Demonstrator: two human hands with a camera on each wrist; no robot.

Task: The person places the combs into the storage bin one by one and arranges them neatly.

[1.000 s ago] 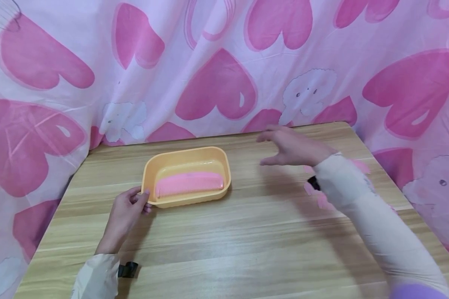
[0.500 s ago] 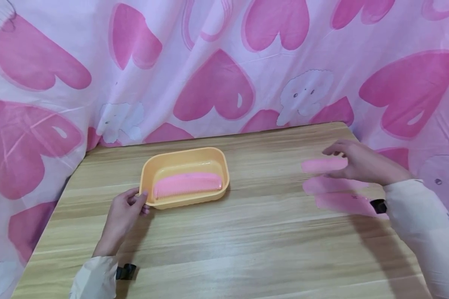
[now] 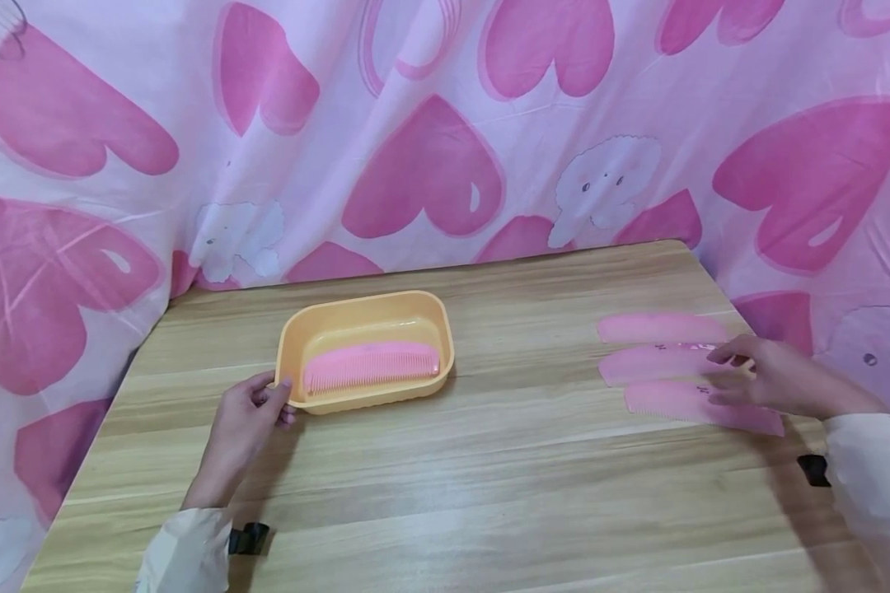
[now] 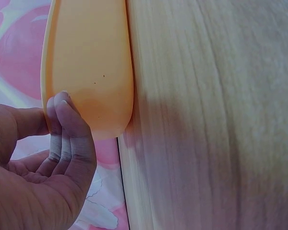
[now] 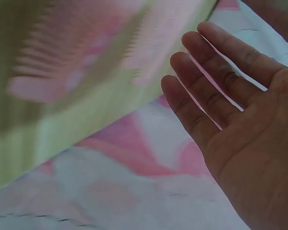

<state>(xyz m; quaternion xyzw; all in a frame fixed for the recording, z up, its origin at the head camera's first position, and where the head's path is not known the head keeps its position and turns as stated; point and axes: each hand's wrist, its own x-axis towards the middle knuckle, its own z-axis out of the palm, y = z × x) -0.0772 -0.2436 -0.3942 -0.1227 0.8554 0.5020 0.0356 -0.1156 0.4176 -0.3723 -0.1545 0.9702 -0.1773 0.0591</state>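
Observation:
A yellow-orange plastic tub [image 3: 377,402] stands on the wooden table [image 3: 445,511], left of the middle. Inside it lies a pink comb [image 3: 374,364], teeth toward the person. My left hand [image 3: 239,436] pinches the tub's near left corner, thumb on one side of the rim and fingers [image 4: 77,124] against the outer wall. At the right side, three pink combs lie in a rough stack of rows: a far comb [image 3: 660,328], a middle comb [image 3: 645,366] and a near comb [image 3: 663,399]. Over the right ends of the middle and near combs hovers my right hand [image 3: 789,380], fingers extended and holding nothing.
A pink curtain [image 3: 534,132] with heart prints hangs behind and beside the table. Bare tabletop lies between the tub and the loose combs. Black straps [image 3: 250,539] show at both wrists.
My right hand has swung from the space right of the tub over to the loose combs and lowered toward them. The left hand keeps its hold on the tub.

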